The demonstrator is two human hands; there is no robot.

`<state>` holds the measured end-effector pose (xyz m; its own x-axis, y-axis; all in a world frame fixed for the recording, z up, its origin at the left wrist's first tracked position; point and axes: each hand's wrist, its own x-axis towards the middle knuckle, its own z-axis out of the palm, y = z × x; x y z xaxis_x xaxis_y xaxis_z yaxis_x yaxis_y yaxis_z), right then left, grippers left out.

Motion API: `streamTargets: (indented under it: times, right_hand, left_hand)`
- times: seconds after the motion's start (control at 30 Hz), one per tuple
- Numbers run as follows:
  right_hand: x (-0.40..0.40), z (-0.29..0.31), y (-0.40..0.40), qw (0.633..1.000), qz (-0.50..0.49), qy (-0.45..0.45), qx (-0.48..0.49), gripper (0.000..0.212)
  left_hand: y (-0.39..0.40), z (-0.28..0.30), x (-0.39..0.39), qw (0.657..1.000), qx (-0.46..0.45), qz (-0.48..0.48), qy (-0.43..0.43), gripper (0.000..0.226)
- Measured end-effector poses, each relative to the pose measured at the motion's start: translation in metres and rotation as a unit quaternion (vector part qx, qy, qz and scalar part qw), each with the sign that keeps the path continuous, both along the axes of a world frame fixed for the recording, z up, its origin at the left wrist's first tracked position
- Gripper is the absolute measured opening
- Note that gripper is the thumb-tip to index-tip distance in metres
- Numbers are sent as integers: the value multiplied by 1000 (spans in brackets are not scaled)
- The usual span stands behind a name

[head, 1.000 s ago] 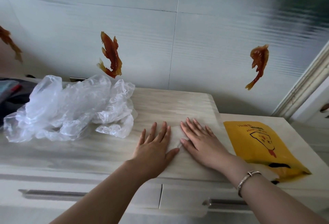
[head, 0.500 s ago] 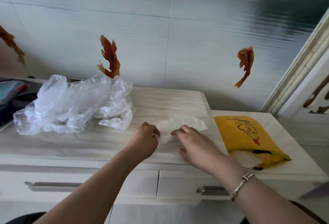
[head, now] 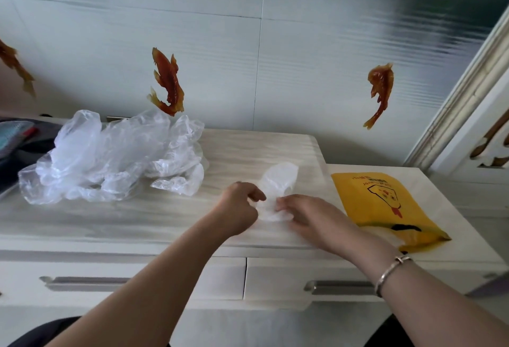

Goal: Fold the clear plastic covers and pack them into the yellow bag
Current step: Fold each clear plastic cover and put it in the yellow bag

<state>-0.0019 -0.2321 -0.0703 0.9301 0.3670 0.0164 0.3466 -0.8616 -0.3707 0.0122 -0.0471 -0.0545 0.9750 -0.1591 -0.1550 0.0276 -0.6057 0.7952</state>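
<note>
Work surface: a pale wood-grain worktop (head: 154, 217) over two drawers, with a lower side section adjoining its right end.

Item in hand: one clear plastic cover (head: 278, 181), flattened into a narrow strip, lies near the front edge of the worktop toward its right end. Its far end rests flat on the surface; its near end is bunched between the two hands. The left hand (head: 238, 209) pinches that near end with curled fingers and thumb. The right hand (head: 308, 215) meets it from the opposite side, fingertips on the same end; the fingers look curled onto the plastic, though the exact contact is partly hidden. In my judgement the two hands oppose each other so the thin film cannot slide while the near end is turned over toward the far end, and the strip is kept flat on the worktop to hold the crease.

Remaining stock: a loose pile of covers (head: 110, 159) sits at the back left of the worktop, well apart from the hands, unfolded. It appears kept aside to leave working room at the front.

Receptacle: the yellow bag (head: 382, 203) lies flat on the lower side section, just beside the right hand. Which end is its mouth cannot be confirmed. Its placement suits a short transfer by the right hand.

Assessment: folding of one cover is under way; packing of this cover is not yet done.
</note>
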Motion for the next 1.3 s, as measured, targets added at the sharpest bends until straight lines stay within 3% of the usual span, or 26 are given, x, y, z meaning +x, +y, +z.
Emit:
streamTargets:
  times: [0.1, 0.2, 0.3, 0.37, 0.5, 0.63, 0.83, 1.07, 1.17, 1.3]
  right_hand:
    - [4, 0, -4, 988, -53, 48, 137, 11]
    - [12, -3, -6, 971, -106, 60, 204, 31]
    - [19, -6, -6, 958, -149, 60, 238, 43]
    - [26, -7, -6, 953, -167, 51, 248, 44]
    - [42, -15, -4, 952, -197, 24, 233, 38]
    - [47, -24, -2, 960, -210, -28, 182, 17]
    - [51, -25, 1, 969, -150, -118, 159, 22]
    - [58, -30, 1, 975, -131, -92, 153, 6]
    - [59, -28, -3, 979, -121, -68, 146, 7]
    - [56, -19, -7, 984, -102, -5, 148, 17]
  left_hand:
    - [-4, -10, 6, 995, 59, -76, -35, 55]
    - [-13, -23, 14, 991, 105, -71, -41, 41]
    - [-22, -30, 18, 998, 36, -6, -59, 16]
    - [-26, -29, 23, 998, -1, 24, -49, 23]
    - [-29, -26, 33, 999, 1, 50, -10, 23]
    - [-32, -30, 42, 997, 21, 80, -2, 20]
    - [-33, -33, 48, 994, 30, 105, 16, 5]
    - [-29, -30, 49, 994, 42, 97, 20, 9]
    - [-28, -29, 45, 994, 40, 100, -20, 14]
    - [-26, -27, 42, 986, 41, 23, -159, 26]
